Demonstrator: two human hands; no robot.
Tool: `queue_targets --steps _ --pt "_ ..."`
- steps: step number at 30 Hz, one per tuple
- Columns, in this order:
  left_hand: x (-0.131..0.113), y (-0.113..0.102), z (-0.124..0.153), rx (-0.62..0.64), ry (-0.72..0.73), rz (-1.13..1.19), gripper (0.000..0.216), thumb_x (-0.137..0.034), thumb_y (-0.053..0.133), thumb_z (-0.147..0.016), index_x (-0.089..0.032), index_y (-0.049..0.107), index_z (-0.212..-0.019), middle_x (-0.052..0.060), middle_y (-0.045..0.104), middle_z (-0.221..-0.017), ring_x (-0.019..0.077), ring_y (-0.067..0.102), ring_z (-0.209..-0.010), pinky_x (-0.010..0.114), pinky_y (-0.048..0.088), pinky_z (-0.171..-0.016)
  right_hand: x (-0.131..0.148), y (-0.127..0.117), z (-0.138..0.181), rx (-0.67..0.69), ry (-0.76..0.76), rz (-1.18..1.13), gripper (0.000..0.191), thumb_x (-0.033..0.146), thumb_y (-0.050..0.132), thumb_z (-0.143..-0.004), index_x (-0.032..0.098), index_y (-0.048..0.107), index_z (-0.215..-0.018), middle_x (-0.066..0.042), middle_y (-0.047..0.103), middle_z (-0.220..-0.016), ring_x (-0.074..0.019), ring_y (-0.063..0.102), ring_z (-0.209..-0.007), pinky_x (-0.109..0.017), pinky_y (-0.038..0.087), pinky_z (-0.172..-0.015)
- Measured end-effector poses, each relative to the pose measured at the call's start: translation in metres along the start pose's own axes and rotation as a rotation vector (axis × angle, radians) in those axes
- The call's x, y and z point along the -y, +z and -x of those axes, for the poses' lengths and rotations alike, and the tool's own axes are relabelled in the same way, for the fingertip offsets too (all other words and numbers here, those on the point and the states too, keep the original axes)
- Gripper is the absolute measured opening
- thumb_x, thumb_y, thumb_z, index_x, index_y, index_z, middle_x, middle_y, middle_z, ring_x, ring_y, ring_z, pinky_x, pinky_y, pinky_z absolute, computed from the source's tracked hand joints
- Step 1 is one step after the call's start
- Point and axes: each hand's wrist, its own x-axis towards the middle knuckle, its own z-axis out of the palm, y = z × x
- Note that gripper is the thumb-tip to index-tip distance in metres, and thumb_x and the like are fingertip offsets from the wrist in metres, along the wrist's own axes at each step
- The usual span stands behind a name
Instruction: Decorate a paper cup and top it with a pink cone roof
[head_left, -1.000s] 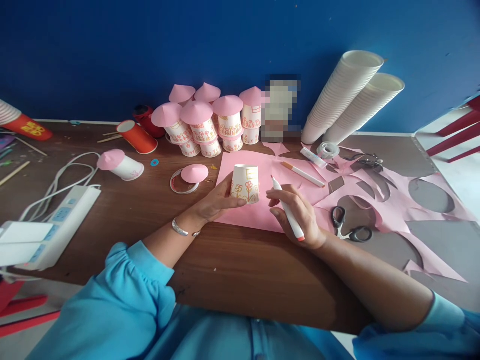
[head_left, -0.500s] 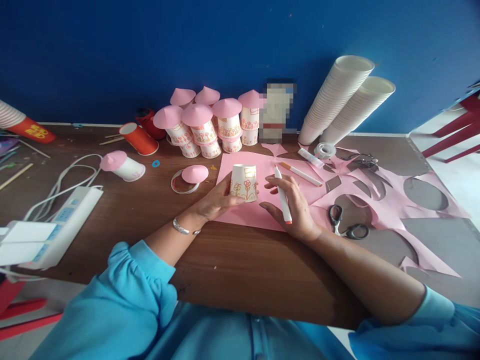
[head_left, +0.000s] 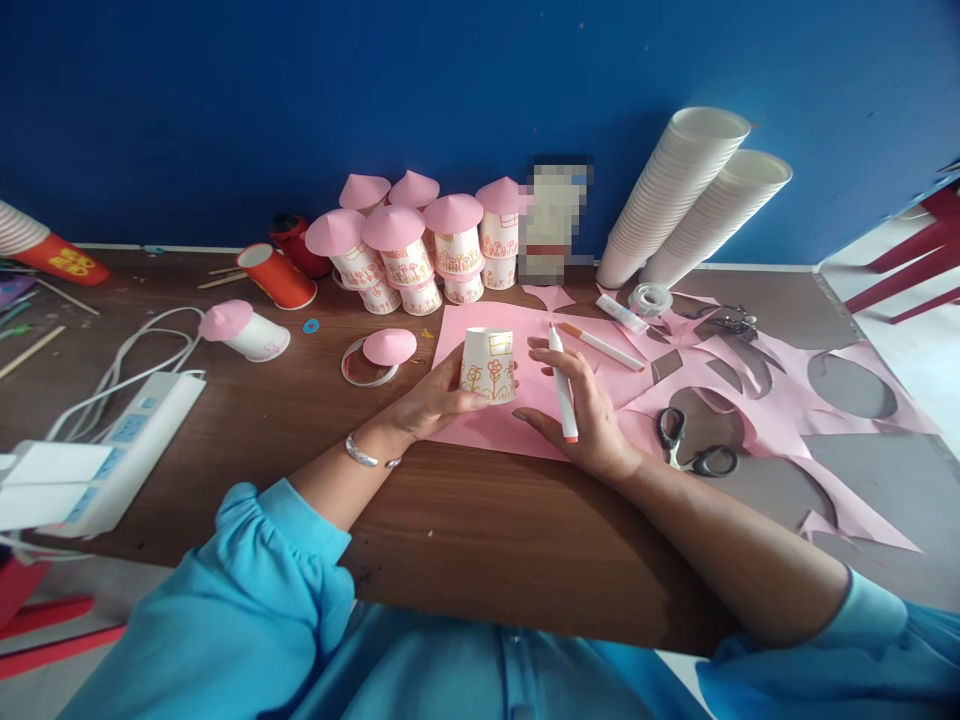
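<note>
My left hand (head_left: 435,398) grips an upside-down white paper cup (head_left: 489,363) drawn with orange flowers and a yellow window. The cup rests on a pink paper sheet (head_left: 525,400) on the brown table. My right hand (head_left: 589,410) is closed round a white marker (head_left: 562,385) with an orange end, its tip pointing up and away beside the cup. A second marker (head_left: 600,346) lies on the pink sheet just beyond my right hand.
Several decorated cups with pink cone roofs (head_left: 420,245) stand at the back. Two leaning stacks of white cups (head_left: 690,195) rest against the blue wall. Scissors (head_left: 686,445), tape roll (head_left: 649,298), pink scraps (head_left: 787,380), loose pink cone (head_left: 388,346), red cup (head_left: 276,276) and power strip (head_left: 112,450) lie around.
My right hand has drawn in closer to the cup and swung the marker more upright. The left hand and cup have stayed almost still.
</note>
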Motion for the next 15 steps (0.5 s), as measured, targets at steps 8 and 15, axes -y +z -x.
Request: queue_targets --steps 8,15 --pt "-0.0007 -0.0006 0.0012 0.117 0.002 -0.085 0.070 -0.027 0.089 -0.075 -0.027 0.061 -0.139 0.013 0.071 -0.132 0.0316 0.069 -0.120 0.048 0.055 -0.101 -0.0009 0.0012 -0.0013 0.010 -0.076 -0.011 0.077 0.030 0.083 -0.089 0.027 0.039 -0.153 -0.022 0.053 -0.158 -0.0358 0.051 -0.149 -0.061 0.051 -0.116" --pt "-0.0036 0.0059 0.0025 0.129 -0.020 -0.205 0.085 -0.033 0.093 -0.071 -0.027 0.053 -0.146 0.015 0.065 -0.139 0.0359 0.064 -0.128 0.050 0.054 -0.104 0.0001 -0.0015 -0.0013 -0.005 -0.125 0.046 0.073 0.034 0.083 -0.089 0.026 0.044 -0.151 -0.020 0.060 -0.152 -0.0365 0.056 -0.141 -0.059 0.054 -0.110"
